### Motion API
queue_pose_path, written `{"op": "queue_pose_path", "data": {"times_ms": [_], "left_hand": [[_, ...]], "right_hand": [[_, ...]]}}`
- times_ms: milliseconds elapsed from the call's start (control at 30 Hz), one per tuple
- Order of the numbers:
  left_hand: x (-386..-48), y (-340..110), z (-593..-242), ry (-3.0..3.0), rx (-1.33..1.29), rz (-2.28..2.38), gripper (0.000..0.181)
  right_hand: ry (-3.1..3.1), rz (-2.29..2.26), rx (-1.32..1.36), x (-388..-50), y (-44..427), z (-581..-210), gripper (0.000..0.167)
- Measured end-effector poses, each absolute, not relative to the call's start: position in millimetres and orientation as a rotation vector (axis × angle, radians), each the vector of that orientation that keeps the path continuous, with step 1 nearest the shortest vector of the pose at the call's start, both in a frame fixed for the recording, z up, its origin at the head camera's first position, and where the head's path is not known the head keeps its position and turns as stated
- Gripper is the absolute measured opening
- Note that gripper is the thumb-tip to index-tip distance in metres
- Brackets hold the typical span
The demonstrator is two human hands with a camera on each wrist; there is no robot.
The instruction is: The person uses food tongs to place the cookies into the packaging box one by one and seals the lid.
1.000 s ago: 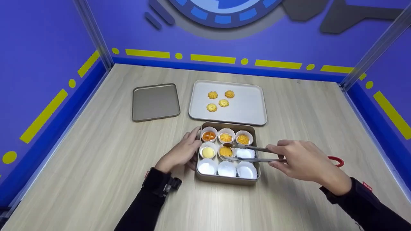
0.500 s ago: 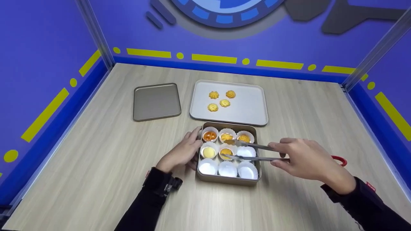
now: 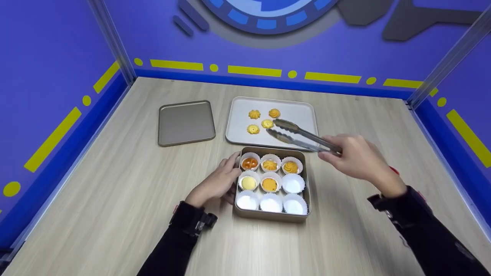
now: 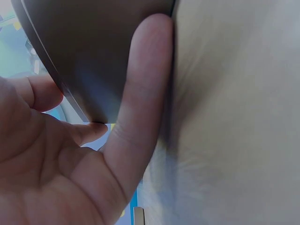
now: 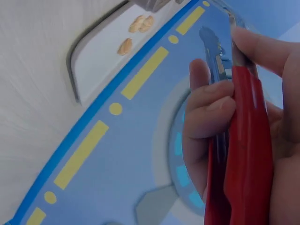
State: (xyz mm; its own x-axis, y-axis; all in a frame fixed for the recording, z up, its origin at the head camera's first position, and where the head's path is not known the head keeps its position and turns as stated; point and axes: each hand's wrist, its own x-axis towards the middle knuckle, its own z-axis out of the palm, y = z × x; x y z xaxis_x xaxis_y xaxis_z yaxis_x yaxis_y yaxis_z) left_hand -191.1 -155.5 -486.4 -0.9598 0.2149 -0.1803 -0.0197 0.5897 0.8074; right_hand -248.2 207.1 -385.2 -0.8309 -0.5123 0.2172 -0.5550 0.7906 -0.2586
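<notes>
Gripping red-handled silver metal tongs (image 3: 311, 137) in the right hand (image 3: 356, 159), with tips apart above a pale rectangular tray (image 3: 299, 111), right by four small yellow flower-shaped cookies (image 3: 253, 129); can't tell if touching. Pressing the left hand (image 3: 216, 180), pretty much straight-fingered, against the left side of a brown rectangular metal box (image 3: 272, 215) of white fluted paper cups (image 3: 292, 184). All on a pale wood-grain table (image 3: 115, 191), boxed in by blue-purple walls (image 3: 57, 38) with yellow dashes.

From my head, one view looks forward and down across the table (image 3: 115, 199) to the far wall (image 3: 333, 63). My left wrist's peers closely past my left fingers (image 4: 145, 79) at the box (image 4: 89, 56); my right wrist's, tilted, faces beyond the tongs (image 5: 246, 145) toward that wall and the tray (image 5: 96, 58), both shared with my head's.
</notes>
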Motion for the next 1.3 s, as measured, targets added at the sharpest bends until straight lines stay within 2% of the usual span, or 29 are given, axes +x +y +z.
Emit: {"op": "queue_pose_path", "data": {"times_ms": [267,433,1000,1300], "left_hand": [[-192,-156,-487,2.563,0.152,1.334,0.068],[-190,-157,-487,2.555,0.154,1.352,0.068],[-191,-157,-487,2.57,0.177,1.331,0.067],[-191,-158,-488,2.577,0.192,1.317,0.067]], "right_hand": [[-2.923,0.472,0.697,-301,188,-414,0.021],[-2.969,0.441,0.652,-319,174,-432,0.022],[-3.012,0.383,0.568,-328,158,-447,0.028],[-2.978,0.32,0.596,-326,154,-448,0.023]]}}
